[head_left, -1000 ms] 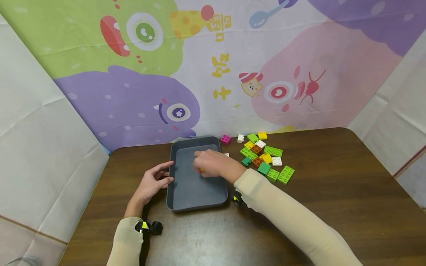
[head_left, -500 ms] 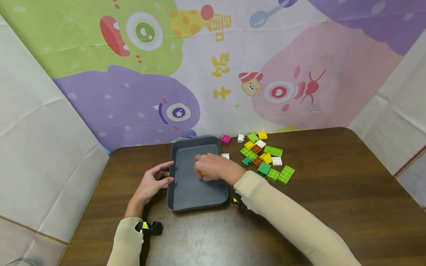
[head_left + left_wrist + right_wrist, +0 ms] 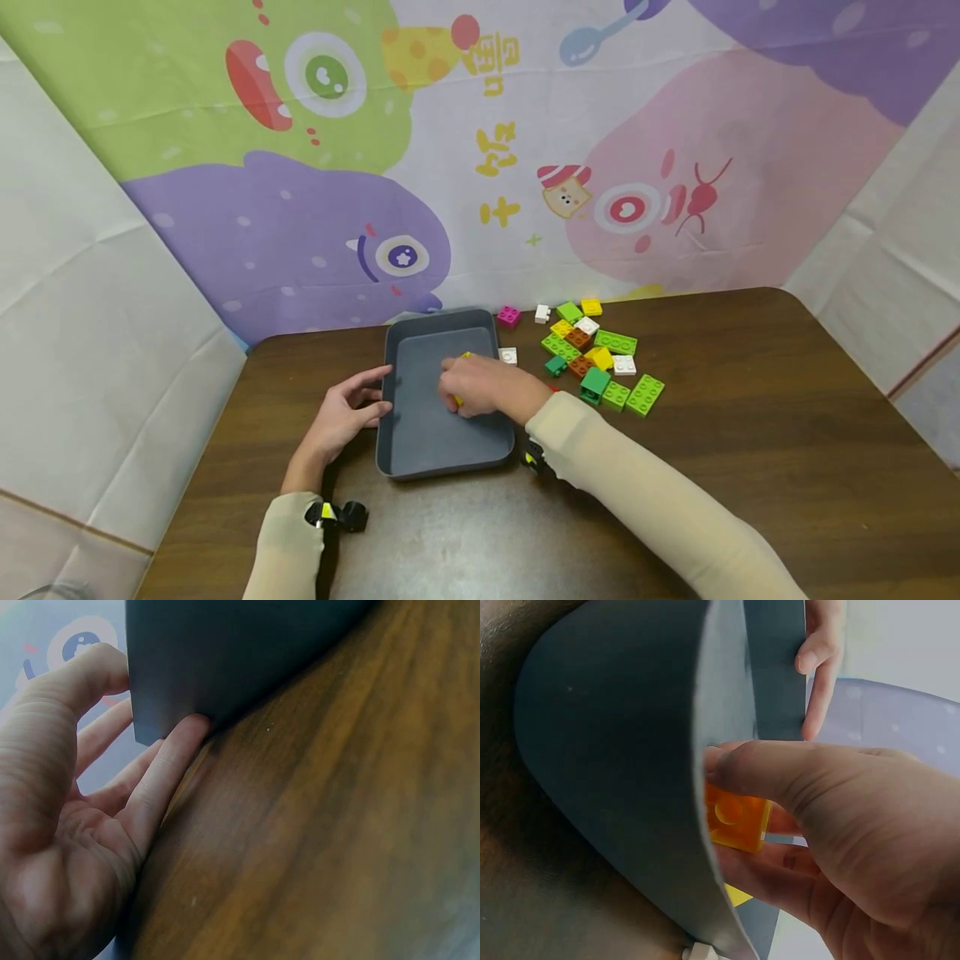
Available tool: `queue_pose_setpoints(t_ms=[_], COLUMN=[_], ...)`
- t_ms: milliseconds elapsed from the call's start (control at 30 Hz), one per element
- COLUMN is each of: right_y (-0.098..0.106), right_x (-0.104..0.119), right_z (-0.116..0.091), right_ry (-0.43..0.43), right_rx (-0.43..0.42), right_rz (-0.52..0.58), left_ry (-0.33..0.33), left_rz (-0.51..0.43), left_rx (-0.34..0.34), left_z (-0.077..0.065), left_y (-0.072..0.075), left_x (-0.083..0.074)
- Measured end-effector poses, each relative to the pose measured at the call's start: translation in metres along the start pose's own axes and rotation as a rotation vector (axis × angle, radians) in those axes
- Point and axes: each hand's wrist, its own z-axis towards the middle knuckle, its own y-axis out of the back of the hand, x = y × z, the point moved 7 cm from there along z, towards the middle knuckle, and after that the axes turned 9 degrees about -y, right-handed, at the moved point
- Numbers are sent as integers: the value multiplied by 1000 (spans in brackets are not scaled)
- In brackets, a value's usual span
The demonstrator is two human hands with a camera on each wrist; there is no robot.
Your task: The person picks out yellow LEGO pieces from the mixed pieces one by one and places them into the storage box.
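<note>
left sleeve [image 3: 283, 550]: plain cream fabric, long | left wrist unit [image 3: 353, 516]: black, yellow patch [image 3: 327, 511], blunt rounded end jutting right | right sleeve [image 3: 652, 492]: matching cream, lightly creased | right wrist unit [image 3: 535, 463]: black, small yellow mark [image 3: 532, 457], partly hidden by cuff [image 3: 553, 417]

A booth-like tabletop space, with cartoon-printed backdrop [image 3: 517, 150], pale side panels [image 3: 75, 275] and wood-grain table [image 3: 750, 400].

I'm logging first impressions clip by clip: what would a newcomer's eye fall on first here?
Probably the big cartoon backdrop behind the brown table. Next, the cluster of bright toy blocks to the right of the gray tray. Then the right grip, pinching a yellow-orange block within the tray's outline in the head view.
</note>
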Motion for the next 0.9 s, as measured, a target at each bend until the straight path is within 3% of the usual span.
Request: queue_pose_setpoints(t_ms=[900], right_y=[-4], right_x=[0], right_z=[0], right_ry=[-17], right_rx=[34], right_rz=[18], left_ry=[-4], left_rz=[-7], left_rx=[5], left_z=[0], left_y=[1], left_x=[0])
